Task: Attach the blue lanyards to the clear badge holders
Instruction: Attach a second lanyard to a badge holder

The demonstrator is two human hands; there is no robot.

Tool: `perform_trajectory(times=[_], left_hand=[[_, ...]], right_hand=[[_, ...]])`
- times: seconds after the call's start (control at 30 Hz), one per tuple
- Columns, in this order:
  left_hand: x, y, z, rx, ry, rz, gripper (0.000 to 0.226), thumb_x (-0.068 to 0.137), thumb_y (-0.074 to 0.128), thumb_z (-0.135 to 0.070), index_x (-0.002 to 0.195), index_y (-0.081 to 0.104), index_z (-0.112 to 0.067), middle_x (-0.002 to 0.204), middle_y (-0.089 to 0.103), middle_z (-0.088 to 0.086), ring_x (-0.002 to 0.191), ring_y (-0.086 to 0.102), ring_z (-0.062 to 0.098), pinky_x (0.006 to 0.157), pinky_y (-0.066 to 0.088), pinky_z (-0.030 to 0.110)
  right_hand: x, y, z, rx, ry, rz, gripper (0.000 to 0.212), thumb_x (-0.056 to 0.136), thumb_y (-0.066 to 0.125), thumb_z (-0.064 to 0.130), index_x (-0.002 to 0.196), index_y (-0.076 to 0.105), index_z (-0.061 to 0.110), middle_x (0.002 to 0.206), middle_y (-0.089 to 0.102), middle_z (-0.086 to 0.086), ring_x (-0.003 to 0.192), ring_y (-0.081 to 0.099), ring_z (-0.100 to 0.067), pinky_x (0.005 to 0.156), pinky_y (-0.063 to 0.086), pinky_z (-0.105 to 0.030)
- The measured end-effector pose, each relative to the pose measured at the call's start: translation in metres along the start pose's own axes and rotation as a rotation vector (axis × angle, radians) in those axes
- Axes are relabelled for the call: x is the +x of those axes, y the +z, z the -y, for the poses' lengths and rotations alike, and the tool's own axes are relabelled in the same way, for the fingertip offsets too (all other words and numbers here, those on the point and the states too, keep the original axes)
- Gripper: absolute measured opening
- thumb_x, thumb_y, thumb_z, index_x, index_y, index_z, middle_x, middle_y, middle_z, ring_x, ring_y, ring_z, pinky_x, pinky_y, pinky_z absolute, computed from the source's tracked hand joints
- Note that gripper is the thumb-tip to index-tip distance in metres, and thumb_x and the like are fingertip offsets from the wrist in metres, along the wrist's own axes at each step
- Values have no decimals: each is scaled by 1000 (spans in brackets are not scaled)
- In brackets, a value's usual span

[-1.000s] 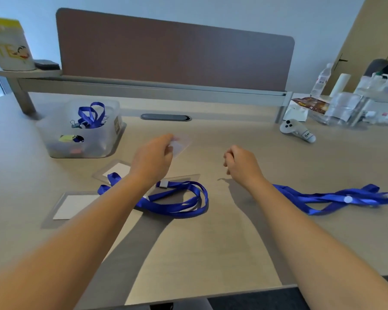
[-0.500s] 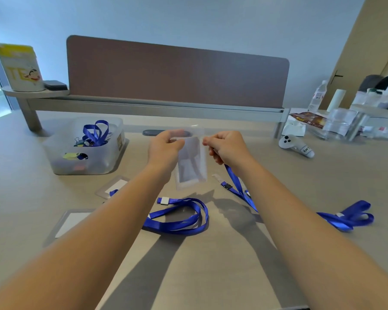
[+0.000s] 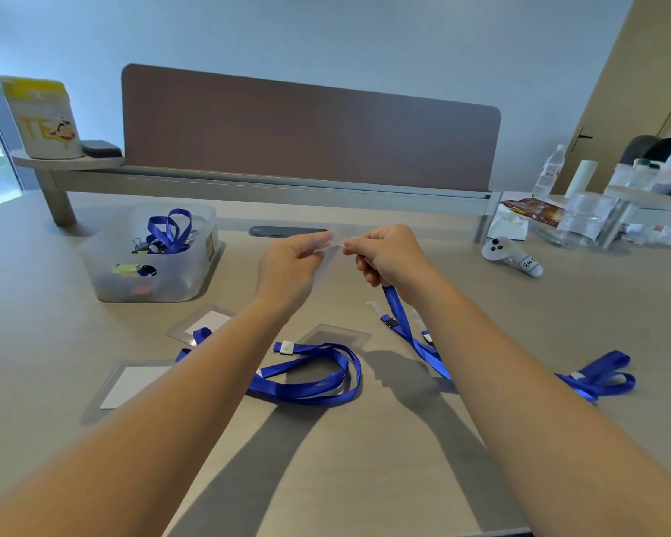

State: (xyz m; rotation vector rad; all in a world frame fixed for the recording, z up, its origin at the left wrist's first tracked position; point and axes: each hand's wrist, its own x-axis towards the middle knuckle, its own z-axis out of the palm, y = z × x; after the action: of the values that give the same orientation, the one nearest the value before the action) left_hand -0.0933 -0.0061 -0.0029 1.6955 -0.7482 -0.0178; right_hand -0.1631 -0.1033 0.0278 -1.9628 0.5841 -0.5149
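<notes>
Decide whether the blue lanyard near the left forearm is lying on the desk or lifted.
Lying on the desk. The lanyard rests flat in a loose loop; neither hand touches it.

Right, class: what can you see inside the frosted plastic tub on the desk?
Inside the frosted plastic tub, a looped blue lanyard sticks up above the rim beside some binder clips. Yellow and dark items show through the wall; the frosting hides what they are.
</notes>
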Motion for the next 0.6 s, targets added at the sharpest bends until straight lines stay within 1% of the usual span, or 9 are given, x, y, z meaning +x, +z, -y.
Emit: perform_trajectory(times=[0.07, 0.13, 0.23, 0.33, 0.4, 0.47, 0.53, 0.6], left_hand=[[0, -1, 1, -2, 13, 15, 35, 92, 43, -6, 126, 51, -10, 128, 57, 10, 107, 50, 17, 90, 40, 25], [0, -3, 2, -19, 27, 39, 37, 93, 42, -6, 128, 49, -12, 125, 58, 10, 108, 50, 17, 86, 37, 22], [1, -7, 3, 68, 94, 32, 38, 94, 39, -7, 130, 47, -14, 127, 56, 10, 102, 47, 14, 85, 36, 20], [4, -12, 9, 319, 271, 20, 39, 94, 38, -4, 131, 46, -14, 127, 58, 12, 111, 52, 24, 85, 36, 21], [6, -18, 10, 515, 469, 0, 38, 91, 44, 1, 126, 52, -10, 117, 63, 17, 106, 57, 32, 83, 42, 26], [9, -25, 10, 675, 663, 24, 36, 79, 57, 10, 112, 63, -5, 99, 70, 21, 89, 65, 38, 74, 53, 38], [12, -29, 12, 798, 752, 8, 39, 66, 66, 16, 101, 69, -3, 87, 73, 21, 77, 68, 40, 67, 55, 46], [14, -30, 11, 877, 773, 14, 42, 60, 72, 15, 97, 71, -5, 84, 74, 20, 75, 69, 40, 66, 55, 49]], right_hand=[[-1, 2, 1, 95, 7, 14, 25, 91, 52, 14, 67, 58, 8, 56, 48, -4, 32, 42, -3, 33, 36, -10], [-2, 4, 1, 205, 21, 34, 27, 92, 51, 11, 66, 57, 9, 56, 48, -5, 27, 41, -1, 34, 37, -11], [-4, 6, 0, 332, 40, 73, 28, 94, 45, 11, 70, 58, 8, 60, 51, -7, 37, 45, -6, 38, 40, -13], [-5, 5, 2, 410, 101, 110, 31, 96, 42, 21, 72, 57, 7, 61, 52, -4, 47, 46, -10, 44, 41, -15], [-3, 4, 4, 406, 136, 124, 35, 95, 43, 32, 73, 57, 8, 60, 53, -2, 50, 46, -10, 47, 42, -16], [-2, 3, 5, 373, 140, 121, 35, 93, 46, 35, 73, 58, 9, 60, 55, -2, 51, 47, -10, 50, 43, -18], [0, 5, 5, 320, 120, 108, 30, 91, 49, 31, 72, 59, 10, 62, 56, -2, 52, 49, -10, 51, 44, -17], [1, 6, 5, 286, 100, 101, 25, 91, 51, 23, 71, 59, 11, 64, 57, -3, 52, 49, -10, 50, 45, -16]])
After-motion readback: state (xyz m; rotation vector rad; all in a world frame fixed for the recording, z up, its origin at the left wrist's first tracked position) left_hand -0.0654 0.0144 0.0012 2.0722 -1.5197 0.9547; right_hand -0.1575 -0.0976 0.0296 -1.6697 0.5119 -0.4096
